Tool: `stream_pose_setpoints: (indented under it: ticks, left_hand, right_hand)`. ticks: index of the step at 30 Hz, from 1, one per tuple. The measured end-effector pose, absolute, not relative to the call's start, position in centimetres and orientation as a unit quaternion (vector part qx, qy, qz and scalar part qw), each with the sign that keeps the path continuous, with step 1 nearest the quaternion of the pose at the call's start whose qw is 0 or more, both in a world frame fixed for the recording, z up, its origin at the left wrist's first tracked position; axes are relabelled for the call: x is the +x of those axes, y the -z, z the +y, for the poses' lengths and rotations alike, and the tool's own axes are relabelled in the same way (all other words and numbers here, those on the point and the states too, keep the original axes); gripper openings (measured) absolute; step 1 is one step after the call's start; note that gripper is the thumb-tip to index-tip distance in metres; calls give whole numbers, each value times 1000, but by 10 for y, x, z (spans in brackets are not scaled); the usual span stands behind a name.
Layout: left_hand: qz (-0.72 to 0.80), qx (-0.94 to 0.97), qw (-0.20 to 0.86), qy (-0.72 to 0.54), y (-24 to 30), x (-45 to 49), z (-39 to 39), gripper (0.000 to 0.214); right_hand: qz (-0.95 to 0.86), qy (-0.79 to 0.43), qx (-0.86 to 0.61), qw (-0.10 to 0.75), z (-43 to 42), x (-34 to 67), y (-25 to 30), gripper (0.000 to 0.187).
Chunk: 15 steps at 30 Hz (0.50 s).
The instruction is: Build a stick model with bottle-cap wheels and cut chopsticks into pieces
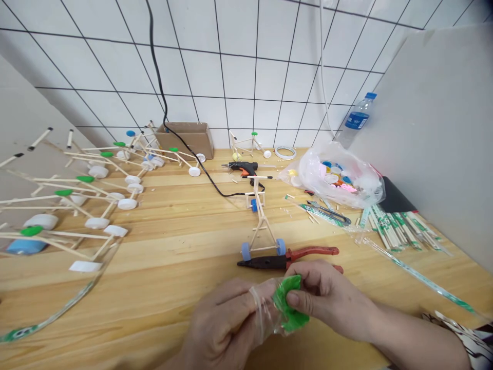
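Observation:
My left hand (227, 321) is closed on a small clear zip bag (265, 311), and some of its fingers appear to be inside. At the bag's far end my right hand (327, 295) pinches a soft green clay-like lump (290, 308) between thumb and fingers. Whether the lump is wholly inside the plastic I cannot tell. Just beyond my hands lie pliers (265, 262) with red handles. Touching or close behind their jaws stands a small stick tricycle (261, 221) with blue wheels and a black-tipped handlebar.
Several stick tricycles (96, 223) with green seats crowd the left. At the back are a cardboard box (188, 139), a glue gun (244, 167) and a tape ring (285, 152). On the right lie a bag of bottle caps (335, 177), snips (327, 210), wrapped chopsticks (400, 231) and a bottle (358, 118).

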<state>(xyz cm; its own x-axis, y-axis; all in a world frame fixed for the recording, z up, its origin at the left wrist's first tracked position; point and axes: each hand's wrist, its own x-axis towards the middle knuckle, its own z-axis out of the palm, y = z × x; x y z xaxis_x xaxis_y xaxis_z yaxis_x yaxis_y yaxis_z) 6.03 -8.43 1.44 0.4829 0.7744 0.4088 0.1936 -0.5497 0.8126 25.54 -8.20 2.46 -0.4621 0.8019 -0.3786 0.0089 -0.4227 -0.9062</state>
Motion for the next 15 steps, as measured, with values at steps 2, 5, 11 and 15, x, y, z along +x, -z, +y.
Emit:
stream_pose_setpoints:
  ticks: [2, 5, 11, 15]
  left_hand:
    - [320, 780, 361, -399, -13, 60, -85, 36]
    - [336, 778, 368, -382, -10, 61, -86, 30]
    - [339, 798, 356, -349, -11, 62, -87, 28]
    - [333, 804, 341, -356, -11, 62, -87, 31]
  right_hand:
    - [-460, -721, -441, 272, -83, 254, -25, 35]
    - [-462, -722, -438, 271, -85, 253, -26, 34]
    - [-511, -678, -464, 255, -86, 253, -24, 31]
    - [-542, -641, -482, 253, -89, 250, -24, 26]
